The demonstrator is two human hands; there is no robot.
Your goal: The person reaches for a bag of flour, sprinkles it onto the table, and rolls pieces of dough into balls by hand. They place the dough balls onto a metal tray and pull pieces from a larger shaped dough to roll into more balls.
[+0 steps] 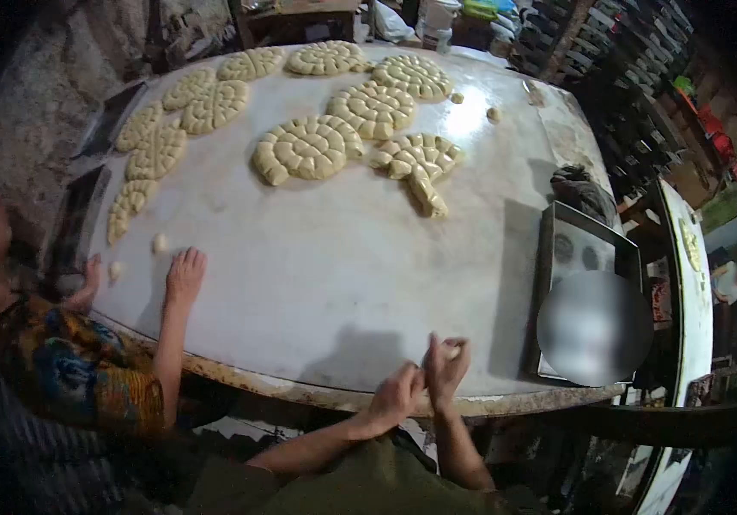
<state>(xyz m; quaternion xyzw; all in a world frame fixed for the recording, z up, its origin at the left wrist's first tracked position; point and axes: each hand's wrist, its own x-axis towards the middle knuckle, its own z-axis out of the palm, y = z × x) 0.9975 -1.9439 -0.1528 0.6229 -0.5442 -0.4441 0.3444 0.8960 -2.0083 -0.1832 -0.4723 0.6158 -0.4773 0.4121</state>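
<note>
Close to the table's near edge, my right hand [445, 373] is curled around a small dough piece [451, 351], whose pale surface shows between thumb and fingers. My left hand [397, 395] is closed and touches or nearly touches the right one; whatever it may hold is hidden. Both are raised over the edge of the pale work table [300, 292]. Farther off lie flat coils of dough cut into segments, among them a round coil [308, 153] and a partly unwound coil [420, 161] with a loose tail pointing my way.
At left a co-worker in a patterned shirt [85, 369] rests a hand [185, 270] on the table, near two small dough pieces [160, 244]. More dough coils [214, 105] line the far left side. A metal tray [547, 257] holding a blurred round area stands at right, beside a dark cloth [583, 193].
</note>
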